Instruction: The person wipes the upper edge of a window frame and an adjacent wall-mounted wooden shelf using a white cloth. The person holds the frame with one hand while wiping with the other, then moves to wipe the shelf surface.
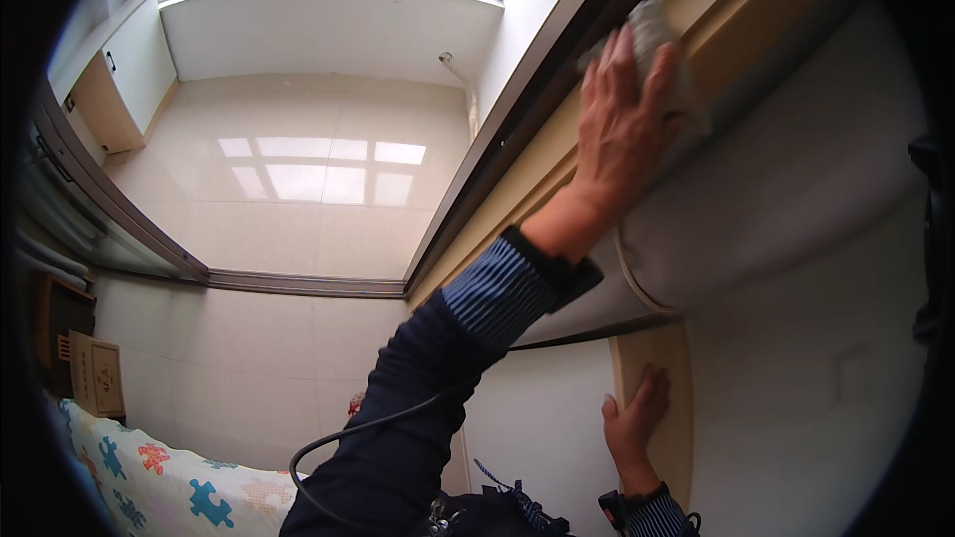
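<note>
My left hand (pixel 623 108) is raised at the upper right, its palm against a crumpled whitish cloth (pixel 653 30). The cloth lies against the pale wood door casing (pixel 537 183), beside the dark sliding-door frame (pixel 571 52). Both the cloth and the fingertips are slightly blurred. Lower down, my right hand (pixel 636 421) rests on the pale wood edge (pixel 656 350) of a white panel (pixel 545 403). Its thumb lies apart from the fingers, and I see nothing held in it.
A grey curtain (pixel 716 186) with a cord (pixel 627 268) hangs beside the casing. The door track (pixel 298 283) crosses the tiled floor (pixel 246 343). At left are a glass sliding door (pixel 97 201), a cardboard box (pixel 97 373) and puzzle-print fabric (pixel 171 470). A black cable (pixel 358 429) loops over my left sleeve.
</note>
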The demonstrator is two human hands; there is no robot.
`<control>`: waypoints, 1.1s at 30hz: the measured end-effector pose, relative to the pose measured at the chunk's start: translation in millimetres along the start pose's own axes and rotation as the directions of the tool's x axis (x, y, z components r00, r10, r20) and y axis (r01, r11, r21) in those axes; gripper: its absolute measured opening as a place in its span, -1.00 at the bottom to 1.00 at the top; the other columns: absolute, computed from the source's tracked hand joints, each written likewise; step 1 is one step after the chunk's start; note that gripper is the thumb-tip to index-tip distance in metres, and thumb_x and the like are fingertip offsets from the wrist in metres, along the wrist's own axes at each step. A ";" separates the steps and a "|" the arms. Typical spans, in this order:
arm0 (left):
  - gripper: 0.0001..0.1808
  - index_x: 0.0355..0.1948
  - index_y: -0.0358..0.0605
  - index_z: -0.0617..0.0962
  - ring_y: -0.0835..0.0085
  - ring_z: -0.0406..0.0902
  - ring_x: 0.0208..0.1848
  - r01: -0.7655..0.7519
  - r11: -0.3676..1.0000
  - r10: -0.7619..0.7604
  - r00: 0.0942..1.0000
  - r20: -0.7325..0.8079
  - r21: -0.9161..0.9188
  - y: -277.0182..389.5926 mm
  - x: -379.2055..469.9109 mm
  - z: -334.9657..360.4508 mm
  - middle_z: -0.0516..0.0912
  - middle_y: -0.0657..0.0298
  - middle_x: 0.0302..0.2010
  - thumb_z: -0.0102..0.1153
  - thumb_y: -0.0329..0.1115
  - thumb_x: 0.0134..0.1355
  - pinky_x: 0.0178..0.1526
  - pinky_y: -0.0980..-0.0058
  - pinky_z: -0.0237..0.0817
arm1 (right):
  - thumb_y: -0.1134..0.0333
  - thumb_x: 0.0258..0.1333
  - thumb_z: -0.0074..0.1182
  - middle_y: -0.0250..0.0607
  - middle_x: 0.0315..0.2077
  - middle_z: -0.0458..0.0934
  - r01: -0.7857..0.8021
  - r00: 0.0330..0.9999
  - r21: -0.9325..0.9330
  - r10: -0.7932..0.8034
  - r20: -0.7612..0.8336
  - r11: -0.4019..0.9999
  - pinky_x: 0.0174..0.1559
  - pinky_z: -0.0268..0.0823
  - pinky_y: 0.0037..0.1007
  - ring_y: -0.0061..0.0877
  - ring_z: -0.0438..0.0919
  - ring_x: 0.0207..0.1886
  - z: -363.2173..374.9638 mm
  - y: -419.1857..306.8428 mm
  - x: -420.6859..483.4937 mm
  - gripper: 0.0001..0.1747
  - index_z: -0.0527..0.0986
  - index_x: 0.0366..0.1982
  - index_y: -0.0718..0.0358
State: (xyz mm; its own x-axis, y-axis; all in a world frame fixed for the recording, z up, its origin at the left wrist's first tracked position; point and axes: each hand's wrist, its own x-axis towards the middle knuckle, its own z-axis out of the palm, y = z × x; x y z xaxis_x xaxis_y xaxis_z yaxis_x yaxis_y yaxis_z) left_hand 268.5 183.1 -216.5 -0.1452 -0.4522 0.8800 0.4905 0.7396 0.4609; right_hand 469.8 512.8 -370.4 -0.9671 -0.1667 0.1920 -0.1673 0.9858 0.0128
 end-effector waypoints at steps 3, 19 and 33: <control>-0.10 0.39 0.04 0.36 -0.20 0.29 0.40 -0.095 0.994 0.095 0.995 -0.008 -0.047 0.3 19.9 0.2 0.24 -0.13 0.43 0.53 -0.18 0.03 0.32 -0.03 0.29 | 0.18 0.03 0.36 0.30 0.49 -0.09 -0.006 1.000 -0.019 0.006 -0.002 1.000 0.47 -0.23 0.30 0.22 -0.10 0.54 2.2 1.9 0.2 0.16 -0.07 0.53 0.23; -0.12 0.25 -0.01 0.28 -0.26 0.19 0.47 0.290 0.950 -0.271 0.950 0.157 -0.117 -104.6 -243.9 -46.0 0.23 -0.18 0.42 0.46 -0.66 -0.07 0.45 -0.04 0.18 | 0.16 -0.04 0.38 0.29 0.48 -0.05 -0.067 0.998 -0.021 0.068 0.011 0.997 0.46 -0.19 0.30 0.23 -0.09 0.54 -0.2 -3.8 0.3 0.15 0.00 0.50 0.25; -0.25 0.18 0.11 0.43 -0.18 0.25 0.44 -0.145 0.968 0.164 0.983 -0.079 0.204 8.0 -15.0 11.5 0.25 -0.17 0.42 0.55 -0.16 -0.02 0.39 -0.13 0.17 | 0.14 -0.05 0.39 0.35 0.46 -0.02 -0.045 0.998 0.001 0.045 -0.049 0.999 0.43 -0.17 0.36 0.30 -0.07 0.51 0.4 -5.5 1.0 0.14 0.02 0.48 0.27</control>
State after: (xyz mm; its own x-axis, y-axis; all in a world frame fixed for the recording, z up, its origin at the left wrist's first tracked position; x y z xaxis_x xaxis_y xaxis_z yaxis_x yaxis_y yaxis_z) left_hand 264.7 201.6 -224.7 0.0055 -0.3624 0.9320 0.3207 0.8834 0.3416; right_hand 469.7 507.2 -370.6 -0.9631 -0.1210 0.2406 -0.1239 0.9923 0.0028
